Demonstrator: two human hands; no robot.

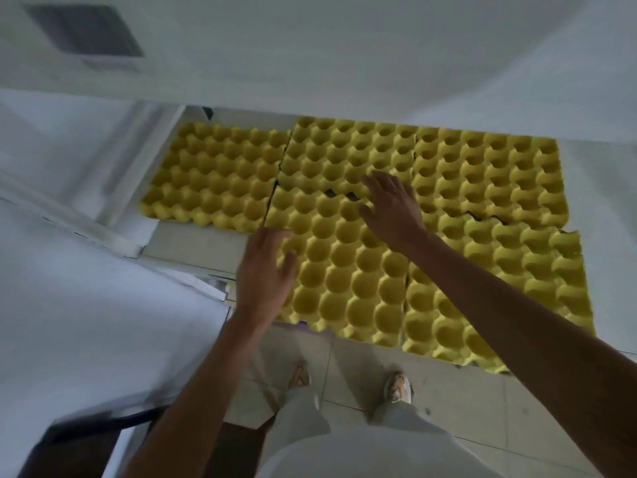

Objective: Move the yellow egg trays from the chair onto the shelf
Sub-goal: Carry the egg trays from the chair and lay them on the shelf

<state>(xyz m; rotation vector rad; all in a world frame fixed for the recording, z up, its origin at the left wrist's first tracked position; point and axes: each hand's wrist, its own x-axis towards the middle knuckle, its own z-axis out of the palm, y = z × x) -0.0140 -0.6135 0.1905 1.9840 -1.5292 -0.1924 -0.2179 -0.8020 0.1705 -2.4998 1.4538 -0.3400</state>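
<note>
Five yellow egg trays (344, 263) lie side by side on the white shelf (193, 246), the nearest two overhanging its front edge. By their look they are light, stiff moulded pulp — easily dented, best taken at opposite rims. The left hand (265, 267) rests flat on the left rim of the front middle tray, fingers straight. The right hand (393, 205) presses its far edge with fingers spread — neither hand grips anything.
</note>
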